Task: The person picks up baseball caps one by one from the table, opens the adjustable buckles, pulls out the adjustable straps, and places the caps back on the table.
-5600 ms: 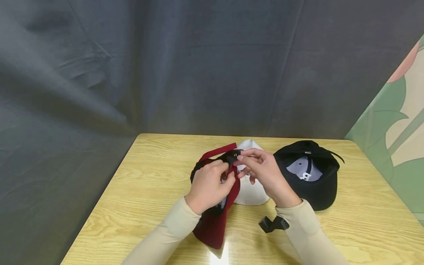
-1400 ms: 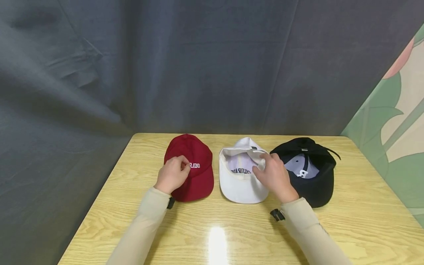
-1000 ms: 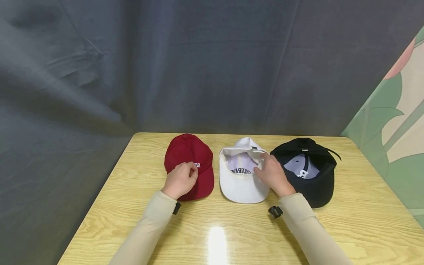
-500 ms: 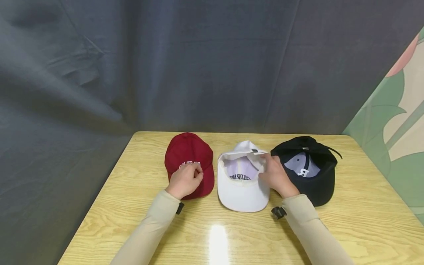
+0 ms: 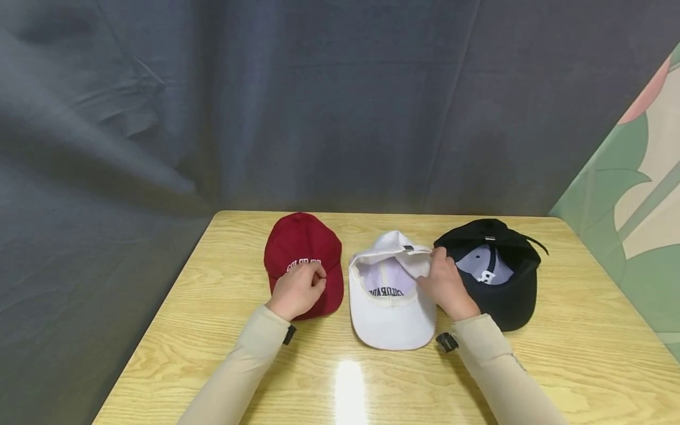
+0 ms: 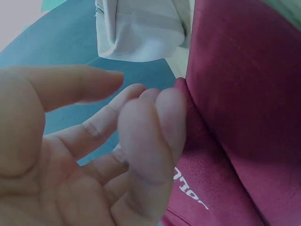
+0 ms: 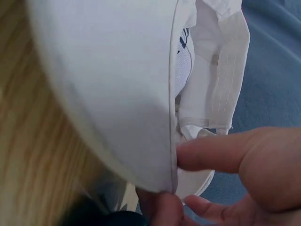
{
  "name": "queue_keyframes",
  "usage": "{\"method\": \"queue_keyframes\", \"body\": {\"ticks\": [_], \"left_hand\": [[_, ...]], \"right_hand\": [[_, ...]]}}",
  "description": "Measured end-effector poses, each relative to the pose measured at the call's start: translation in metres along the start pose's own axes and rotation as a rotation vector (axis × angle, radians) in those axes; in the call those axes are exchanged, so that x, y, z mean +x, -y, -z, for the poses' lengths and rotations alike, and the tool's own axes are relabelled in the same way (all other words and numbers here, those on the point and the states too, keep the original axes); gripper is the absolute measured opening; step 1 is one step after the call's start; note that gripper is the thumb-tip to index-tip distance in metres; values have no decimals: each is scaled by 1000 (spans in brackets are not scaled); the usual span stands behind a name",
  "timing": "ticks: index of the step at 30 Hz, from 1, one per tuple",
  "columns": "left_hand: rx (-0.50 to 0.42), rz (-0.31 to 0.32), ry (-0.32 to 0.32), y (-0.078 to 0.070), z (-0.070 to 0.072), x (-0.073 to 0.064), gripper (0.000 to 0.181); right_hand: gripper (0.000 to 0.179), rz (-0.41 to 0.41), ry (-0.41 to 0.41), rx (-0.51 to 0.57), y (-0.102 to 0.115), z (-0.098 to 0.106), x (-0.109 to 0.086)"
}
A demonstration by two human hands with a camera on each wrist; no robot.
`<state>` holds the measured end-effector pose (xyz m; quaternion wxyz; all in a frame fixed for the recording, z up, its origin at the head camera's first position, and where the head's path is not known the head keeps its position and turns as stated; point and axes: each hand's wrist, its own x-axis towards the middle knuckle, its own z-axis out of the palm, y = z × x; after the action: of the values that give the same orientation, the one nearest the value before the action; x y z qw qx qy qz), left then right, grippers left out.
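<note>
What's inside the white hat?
Inside the white hat, I see pale purple cloth and dark letters. The right hand covers part of one side, so that bit is hidden.

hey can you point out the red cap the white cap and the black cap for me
Red cap [image 5: 305, 248]: head view, front of its crown.
White cap [image 5: 393, 322]: head view, on its brim.
Black cap [image 5: 508, 302]: head view, on its brim.

- Left arm [image 5: 236, 372], sleeved, stretches forward and slants inward!
- Left hand [image 5: 297, 289], back uppermost: fingers [image 6: 146, 141] loosely bent, left thumb [image 6: 77, 84] apart from them.
- Right arm [image 5: 502, 372] mirrors it, also sleeved.
- And the right hand [image 5: 448, 284] pinches, right thumb [image 7: 209, 153] one side, fingertips [image 7: 167, 207] opposite!
</note>
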<state>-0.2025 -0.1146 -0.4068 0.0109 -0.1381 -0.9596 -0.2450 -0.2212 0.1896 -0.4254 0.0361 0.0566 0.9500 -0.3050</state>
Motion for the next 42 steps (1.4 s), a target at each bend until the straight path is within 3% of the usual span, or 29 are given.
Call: {"method": "queue_keyframes", "body": {"ticks": [15,25,30,35,42], "left_hand": [[-16,-6,-10,-2,0,0,4],[-38,-37,-6,-13,-14,-1,10],[-9,-58,-1,-17,-23,0,12],[-11,-70,34,-20,-30,0,13],[-37,-73,35,-21,-35,-1,15]], "right_hand": [[66,11,-32,3,1,-2,-5],[50,14,-84,-121,3,-5,-9],[38,57,-107,-156,4,-3,-8],[52,120,-92,-156,5,-5,-7],[63,127,-126,-169,4,-8,-4]]}}
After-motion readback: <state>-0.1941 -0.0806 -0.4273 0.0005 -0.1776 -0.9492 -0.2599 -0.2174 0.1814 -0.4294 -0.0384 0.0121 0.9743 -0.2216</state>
